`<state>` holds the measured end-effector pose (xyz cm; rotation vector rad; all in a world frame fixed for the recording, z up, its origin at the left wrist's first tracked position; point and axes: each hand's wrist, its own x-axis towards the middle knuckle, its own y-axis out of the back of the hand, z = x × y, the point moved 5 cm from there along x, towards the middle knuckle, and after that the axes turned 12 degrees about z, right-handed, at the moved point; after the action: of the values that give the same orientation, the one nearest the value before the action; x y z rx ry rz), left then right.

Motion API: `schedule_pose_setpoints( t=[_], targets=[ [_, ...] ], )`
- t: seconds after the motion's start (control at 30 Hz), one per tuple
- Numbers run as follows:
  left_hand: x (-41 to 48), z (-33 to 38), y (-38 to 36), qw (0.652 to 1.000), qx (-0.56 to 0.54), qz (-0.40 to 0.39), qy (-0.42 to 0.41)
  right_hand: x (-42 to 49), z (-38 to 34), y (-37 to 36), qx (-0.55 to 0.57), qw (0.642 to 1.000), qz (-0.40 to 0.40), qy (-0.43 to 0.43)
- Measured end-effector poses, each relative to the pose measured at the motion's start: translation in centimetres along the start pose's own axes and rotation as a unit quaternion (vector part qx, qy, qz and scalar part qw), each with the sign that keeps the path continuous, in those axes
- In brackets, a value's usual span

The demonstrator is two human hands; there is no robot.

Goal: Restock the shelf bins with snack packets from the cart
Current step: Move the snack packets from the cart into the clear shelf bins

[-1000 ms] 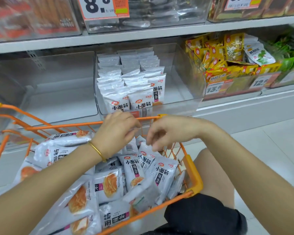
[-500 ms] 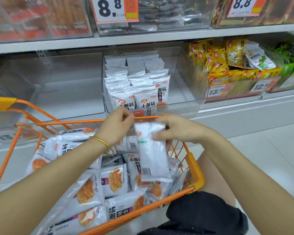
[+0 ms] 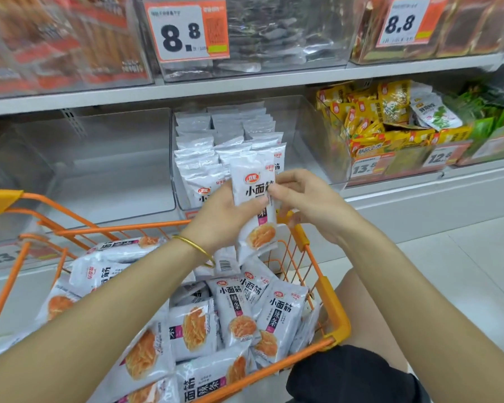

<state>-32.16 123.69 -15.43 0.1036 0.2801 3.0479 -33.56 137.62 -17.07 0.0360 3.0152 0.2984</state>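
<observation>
Head view: one snack packet held up between cart and bin

We see the left hand gripping a white snack packet, with the thumb laid across its printed front and the fingers hidden behind it. The right hand meets the same packet at its right edge, where its curled fingertips pinch the wrapper. The packet stands upright with its label towards us and the orange picture at the bottom. It is lifted above the far rim of the orange cart and sits just in front of the clear bin on the lower shelf.

Inside that bin, rows of matching packets stand on end, filling its left and middle part. We cannot tell whether the held packet touches the front row.

A heap of loose packets of the same kind lies in the cart, some face up and some showing a barcode. A gold bangle circles the left wrist.

To the left of the stocked bin is another clear bin. To the right, a bin of yellow packets carries a price label, with green packets beyond it. On the shelf above, a large price tag reads 8.8.
</observation>
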Motion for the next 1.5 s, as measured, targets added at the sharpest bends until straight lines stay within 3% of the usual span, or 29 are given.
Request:
schedule_pose_setpoints(
  t=[0.13,0.23,0.37,0.47,0.6,0.97,1.1,1.17,1.23,1.27,1.33,1.4,1.5],
  targets=[
    [2.3,1.2,-0.2,0.998,-0.001,0.054,-0.015,0.9,-1.0,0.4,-0.032,0.998,-0.044,0.032],
    [4.2,1.5,0.1,0.987,0.102,0.102,-0.067,2.8,-2.4,2.6,-0.029,0.997,0.044,0.064],
    [5.6,0.1,1.1,0.885,0.408,0.116,-0.192,6.3,-3.1,6.0,-0.087,0.975,0.180,0.098],
    [5.5,-1.5,1.1,0.836,0.500,0.089,-0.208,8.5,-1.7,5.4,-0.209,0.961,0.161,0.085],
    [5.1,-2.1,1.2,0.819,0.506,0.099,-0.250,10.5,1.2,3.2,-0.279,0.955,0.099,0.019],
    [4.0,-2.6,1.3,0.809,0.499,0.051,-0.307,12.0,2.8,1.1,-0.412,0.910,0.044,-0.007],
    [2.2,-2.4,1.8,0.820,0.460,0.077,-0.332,10.8,1.4,2.7,-0.406,0.906,0.113,0.019],
    [1.3,-2.6,1.9,0.827,0.444,0.061,-0.339,8.8,-0.1,3.6,-0.387,0.902,0.179,0.068],
    [0.7,-3.4,1.8,0.832,0.440,0.018,-0.337,5.7,-1.5,3.2,-0.356,0.903,0.194,0.142],
    [0.5,-3.9,1.7,0.835,0.441,-0.007,-0.329,4.1,-1.6,2.3,-0.360,0.905,0.152,0.168],
    [0.3,-5.1,1.4,0.843,0.445,-0.054,-0.297,0.6,0.1,-1.3,-0.431,0.883,-0.026,0.183],
    [-0.1,-6.1,1.1,0.854,0.446,-0.101,-0.250,-2.4,3.7,-4.7,-0.543,0.799,-0.207,0.157],
    [-0.8,-7.1,0.8,0.849,0.470,-0.139,-0.198,-4.3,8.4,-6.7,-0.671,0.661,-0.309,0.130]
  ],
)
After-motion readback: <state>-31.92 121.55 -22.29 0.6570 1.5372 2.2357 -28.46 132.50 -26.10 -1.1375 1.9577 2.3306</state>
